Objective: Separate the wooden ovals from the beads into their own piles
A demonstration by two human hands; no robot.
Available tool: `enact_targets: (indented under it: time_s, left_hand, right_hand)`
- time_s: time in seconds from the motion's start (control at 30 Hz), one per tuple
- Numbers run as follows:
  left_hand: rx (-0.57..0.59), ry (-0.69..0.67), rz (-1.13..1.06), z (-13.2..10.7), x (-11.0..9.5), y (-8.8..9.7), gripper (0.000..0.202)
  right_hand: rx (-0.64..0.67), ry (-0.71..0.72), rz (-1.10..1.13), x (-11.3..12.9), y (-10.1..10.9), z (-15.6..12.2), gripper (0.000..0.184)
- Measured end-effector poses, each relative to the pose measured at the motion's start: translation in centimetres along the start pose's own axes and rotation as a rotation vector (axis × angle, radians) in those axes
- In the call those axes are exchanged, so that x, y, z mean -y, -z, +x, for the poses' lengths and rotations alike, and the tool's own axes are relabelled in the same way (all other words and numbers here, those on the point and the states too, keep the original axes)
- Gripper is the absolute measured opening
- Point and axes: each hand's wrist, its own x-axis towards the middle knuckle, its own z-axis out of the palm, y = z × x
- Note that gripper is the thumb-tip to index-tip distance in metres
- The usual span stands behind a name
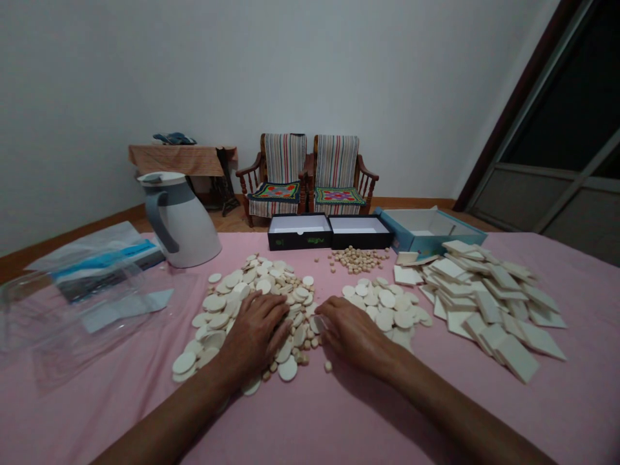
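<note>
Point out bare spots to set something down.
Bare pink cloth shows between the left forearm and right forearm, between the right forearm and square tiles, and between the left forearm and plastic packaging. It is crowded around the left hand, in the mixed pile of discs and small pieces, and beside the right hand, among more discs.

Pale discs [264, 286] among small cubes [303, 358]

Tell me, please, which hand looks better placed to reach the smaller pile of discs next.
Probably the right hand: it lies next to the smaller pile of discs, while the left hand rests on the larger pile of discs and would likely have to pass the right.
</note>
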Motion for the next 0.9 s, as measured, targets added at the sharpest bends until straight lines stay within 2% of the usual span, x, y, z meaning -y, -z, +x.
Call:
enact_targets:
  time_s: [0.17, 0.33, 0.47, 0.6, 0.77, 0.83, 0.9]
  left_hand:
    - [-0.012, 0.0, -0.008, 0.0, 0.0, -0.1, 0.021]
    - [-0.006, -0.001, -0.009, 0.0, 0.1, -0.1, 0.02]
    - [-0.002, -0.001, -0.006, 0.0, 0.0, -0.1, 0.021]
    - [0.007, 0.005, -0.005, 0.0, 0.0, 0.0, 0.021]
    - [0.011, -0.001, -0.025, 0.0, -0.1, 0.3, 0.02]
    - [-0.003, -0.001, -0.033, 0.1, -0.2, 0.6, 0.019]
    - [-0.025, 0.006, -0.04, 0.4, -0.2, 1.0, 0.02]
  right_hand:
    - [0.075, 0.06, -0.018, 1.0, -0.9, 0.5, 0.013]
    - [0.031, -0.014, 0.042, 0.2, -1.5, 0.5, 0.016]
    - [-0.032, -0.044, 0.178, -0.4, -1.6, 0.4, 0.015]
    - [-0.09, -0.094, 0.22, -2.2, 1.1, 0.0, 0.015]
    - [-0.207, -0.25, 0.142, -6.0, 5.2, -1.4, 0.018]
    - [-0.278, -0.292, 0.067, -6.9, 5.6, -2.0, 0.019]
    - [-0.337, -0.293, 0.031, -7.1, 5.1, -2.6, 0.019]
